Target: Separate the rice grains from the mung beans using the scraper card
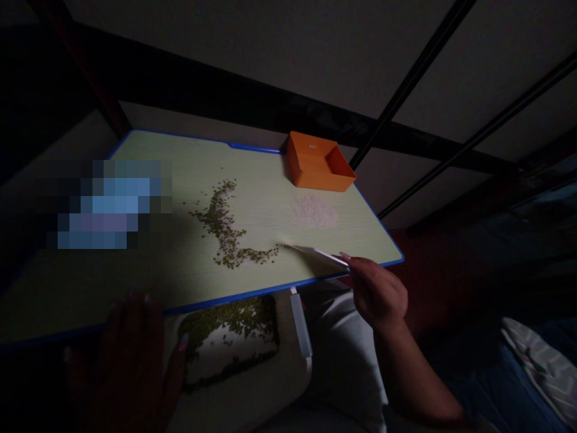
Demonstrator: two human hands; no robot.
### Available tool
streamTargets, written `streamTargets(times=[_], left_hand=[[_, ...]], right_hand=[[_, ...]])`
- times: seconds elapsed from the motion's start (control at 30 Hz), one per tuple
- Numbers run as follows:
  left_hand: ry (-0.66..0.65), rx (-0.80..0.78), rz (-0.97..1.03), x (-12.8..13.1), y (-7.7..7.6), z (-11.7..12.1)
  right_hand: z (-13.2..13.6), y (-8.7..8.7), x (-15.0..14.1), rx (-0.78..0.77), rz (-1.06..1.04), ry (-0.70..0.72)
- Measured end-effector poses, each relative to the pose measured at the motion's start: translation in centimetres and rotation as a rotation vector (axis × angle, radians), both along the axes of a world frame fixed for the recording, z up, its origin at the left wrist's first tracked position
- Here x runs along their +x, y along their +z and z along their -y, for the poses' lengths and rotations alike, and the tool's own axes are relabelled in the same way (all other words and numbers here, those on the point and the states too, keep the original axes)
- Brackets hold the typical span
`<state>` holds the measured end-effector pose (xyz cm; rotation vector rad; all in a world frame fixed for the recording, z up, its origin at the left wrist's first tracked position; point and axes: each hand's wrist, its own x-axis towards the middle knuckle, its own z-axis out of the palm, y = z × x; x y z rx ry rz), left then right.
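Observation:
My right hand (378,291) pinches a slim white-handled tool (327,255). Its thin pale tip reaches down to the tabletop; the shadow and blur hide exactly what kind it is. Just left of that tip lies a curved scatter of small green grains (225,234), like mung beans, with some whitish grains among them. Beyond the tool is a patch of white grains (313,211), resembling rice. In deep shadow, my left hand (130,355) rests with fingers spread at the table's near edge. Beside it, below the edge, a container (291,373) holds green and white grains.
The pale table (157,174) has a raised blue rim. At its far right corner stands an open orange box (315,162). A pixelated bluish object (112,204) sits on the left. Behind the table rises a panelled wall (270,54). Fabric (536,367) lies at lower right.

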<state>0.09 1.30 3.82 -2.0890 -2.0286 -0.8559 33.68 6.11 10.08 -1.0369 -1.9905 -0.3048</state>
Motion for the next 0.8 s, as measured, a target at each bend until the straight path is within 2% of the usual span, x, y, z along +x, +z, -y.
streamTargets(times=[0.13,0.37,0.63,0.8], left_hand=[[0.001,-0.014,-0.004,0.1,0.2,0.0],[0.019,-0.018,-0.017,0.0,-0.2,0.1],[0.002,-0.037,-0.016,-0.1,0.1,0.2],[0.009,-0.045,-0.016,0.0,0.0,0.2]], right_hand=[[-0.2,0.1,-0.6,0.019,0.056,0.038],[-0.7,-0.3,-0.9,0.075,0.081,0.019],[-1.1,-1.0,-0.9,0.056,0.022,0.026],[-1.4,-0.8,-1.2,0.074,0.039,0.029]])
